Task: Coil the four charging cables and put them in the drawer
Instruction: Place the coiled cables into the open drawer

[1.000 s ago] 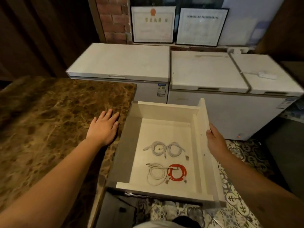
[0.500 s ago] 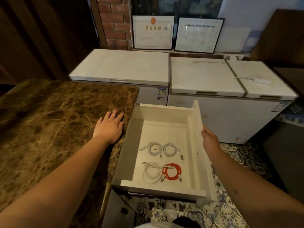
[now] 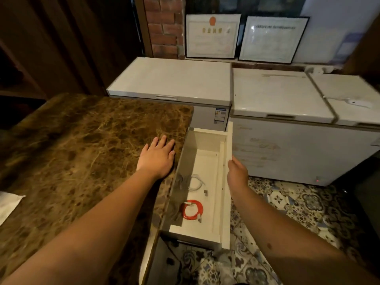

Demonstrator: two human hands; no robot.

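The white drawer (image 3: 225,206) stands partly out from under the brown marble counter (image 3: 82,153). Inside it I see a coiled red cable (image 3: 192,209) near the front and a coiled white cable (image 3: 196,183) behind it. The counter edge hides the drawer's left half and any cables there. My right hand (image 3: 236,173) presses against the drawer's right outer panel with fairly straight fingers. My left hand (image 3: 157,156) lies flat on the counter, fingers spread, just left of the drawer.
Three white chest freezers (image 3: 273,95) stand behind the drawer, with a small white device (image 3: 358,103) on the right one. Two framed certificates (image 3: 212,36) lean on the wall. Patterned floor tiles (image 3: 298,210) lie to the right. A white cloth (image 3: 8,204) sits at the counter's left edge.
The drawer has slid left under the counter, pushed by my right hand. Two of the coiled cables are now hidden by the counter edge. My left hand stays flat on the counter.
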